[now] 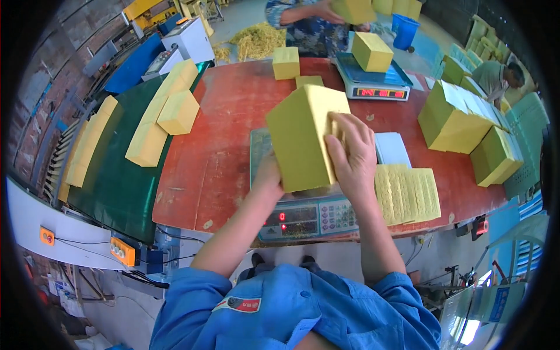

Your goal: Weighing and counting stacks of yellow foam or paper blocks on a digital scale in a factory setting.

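Note:
A thick rectangular stack of yellow paper [298, 140] is held tilted above the near digital scale [300, 223]. My right hand [354, 153] grips its right side, fingers bent over the upper part and thumb below. My left hand [268, 173] supports it from the lower left, with its fingers hidden behind the stack. The scale's red display is lit, and the held stack hides most of its platform. Just right of the scale lie several loose yellow sheets with scalloped patterns [407, 194] and a pale blue-white sheet pile [392, 149].
Opposite, a person in camouflage sleeves [303, 26] lifts another yellow stack near a second scale [378, 87] that bears one. More yellow stacks line the green conveyor [111, 175] at left. Larger stacks [458, 119] topped with pale sheets stand on the red table [198, 157] at right.

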`<state>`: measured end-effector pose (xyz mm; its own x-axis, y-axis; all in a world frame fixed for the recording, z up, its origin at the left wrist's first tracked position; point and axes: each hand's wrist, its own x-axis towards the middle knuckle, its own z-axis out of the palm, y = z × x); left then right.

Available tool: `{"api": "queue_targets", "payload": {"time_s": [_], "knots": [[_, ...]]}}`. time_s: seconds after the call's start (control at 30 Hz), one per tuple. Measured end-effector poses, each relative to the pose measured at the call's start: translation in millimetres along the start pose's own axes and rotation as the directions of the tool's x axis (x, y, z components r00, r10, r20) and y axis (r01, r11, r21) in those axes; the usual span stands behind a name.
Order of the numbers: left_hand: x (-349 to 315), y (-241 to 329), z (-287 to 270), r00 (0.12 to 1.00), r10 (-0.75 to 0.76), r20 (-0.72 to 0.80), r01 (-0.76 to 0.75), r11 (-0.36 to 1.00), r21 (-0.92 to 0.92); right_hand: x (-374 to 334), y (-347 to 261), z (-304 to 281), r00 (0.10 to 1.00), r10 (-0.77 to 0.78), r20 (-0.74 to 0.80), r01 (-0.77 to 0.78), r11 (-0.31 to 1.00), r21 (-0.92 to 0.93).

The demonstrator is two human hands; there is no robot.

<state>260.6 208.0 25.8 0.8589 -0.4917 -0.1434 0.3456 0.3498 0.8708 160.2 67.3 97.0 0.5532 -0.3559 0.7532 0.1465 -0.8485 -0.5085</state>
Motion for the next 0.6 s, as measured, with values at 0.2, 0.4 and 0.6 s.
{"api": "queue_targets", "payload": {"time_s": [0.2, 0.4, 0.6], "knots": [[30, -13, -29, 0.93, -0.367, -0.019, 0.326, 0.849, -0.416, 27, 27, 62, 0.96, 0.015, 0.281, 0.074, 0.95, -0.303], [1, 58, -162, 0.991, 0.103, -0.084, -0.092, 0.988, 0.121, 18, -22, 68, 0.905, -0.004, 0.424, 0.192, 0.896, -0.401], [10, 208, -380, 0.583, 0.736, -0.344, -0.181, 0.53, 0.828, 15, -128, 130, 0.921, -0.094, 0.377, 0.2, 0.947, -0.251]]}}
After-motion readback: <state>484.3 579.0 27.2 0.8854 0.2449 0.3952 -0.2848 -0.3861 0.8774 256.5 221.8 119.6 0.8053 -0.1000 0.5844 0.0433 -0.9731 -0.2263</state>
